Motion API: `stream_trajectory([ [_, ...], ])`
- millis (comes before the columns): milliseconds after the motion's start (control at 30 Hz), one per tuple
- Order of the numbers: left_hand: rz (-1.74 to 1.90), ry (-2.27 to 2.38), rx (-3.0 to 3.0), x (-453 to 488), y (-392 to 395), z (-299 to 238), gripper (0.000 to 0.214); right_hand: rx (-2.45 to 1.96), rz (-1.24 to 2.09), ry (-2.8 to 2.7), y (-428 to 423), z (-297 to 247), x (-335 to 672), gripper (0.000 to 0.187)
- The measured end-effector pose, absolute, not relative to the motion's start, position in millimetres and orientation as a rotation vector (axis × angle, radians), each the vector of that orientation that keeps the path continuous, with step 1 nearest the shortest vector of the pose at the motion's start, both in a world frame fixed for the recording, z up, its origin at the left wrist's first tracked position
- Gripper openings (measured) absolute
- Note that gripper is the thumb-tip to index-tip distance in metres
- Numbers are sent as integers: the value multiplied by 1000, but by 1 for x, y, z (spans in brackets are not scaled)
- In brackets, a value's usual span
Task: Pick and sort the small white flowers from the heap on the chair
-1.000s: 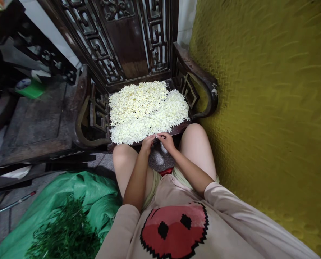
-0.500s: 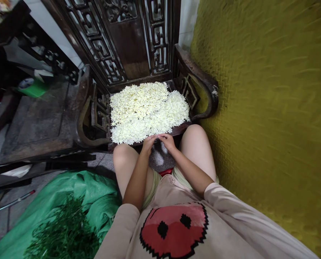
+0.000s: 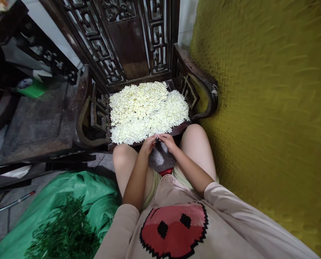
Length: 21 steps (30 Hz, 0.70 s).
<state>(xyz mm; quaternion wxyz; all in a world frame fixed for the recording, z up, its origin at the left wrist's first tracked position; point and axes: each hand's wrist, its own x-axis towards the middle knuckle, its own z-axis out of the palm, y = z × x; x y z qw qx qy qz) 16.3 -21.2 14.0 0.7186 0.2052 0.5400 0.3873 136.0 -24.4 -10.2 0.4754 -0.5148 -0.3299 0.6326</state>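
Note:
White and cream flowers (image 3: 149, 111) lie in a thick layer over the seat of a dark carved wooden chair (image 3: 134, 45). Just past the front edge of that seat, between my knees, my left hand (image 3: 149, 143) and my right hand (image 3: 168, 140) meet at the fingertips. Both are closed in a pinch. Whatever sits between the fingers is too small to make out. The nearest flowers are right beyond my left fingers.
A green sack (image 3: 95, 187) with leafy green stems (image 3: 65, 230) lies on the floor at my left. Left of the chair stands a dark wooden table (image 3: 39, 118) with a green object (image 3: 33, 90). A yellow textured surface (image 3: 262, 108) rises close on my right.
My fingers have shifted slightly, and the left hand has turned a little at the fingertips. Both hands stay in the same place. The flowers look unchanged.

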Motion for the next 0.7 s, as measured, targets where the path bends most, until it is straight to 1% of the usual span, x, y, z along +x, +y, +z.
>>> stream_trajectory([
  [133,864,1160,419,15,-21,15,40,-1264,1588,-825,-24,-8,138,34],
  [433,891,1095,356,16,-21,11,33,-1241,1568,-896,-21,-9,138,36],
  [700,899,1063,370,17,-22,9,33,-1222,1572,-885,-22,-8,137,36],
])
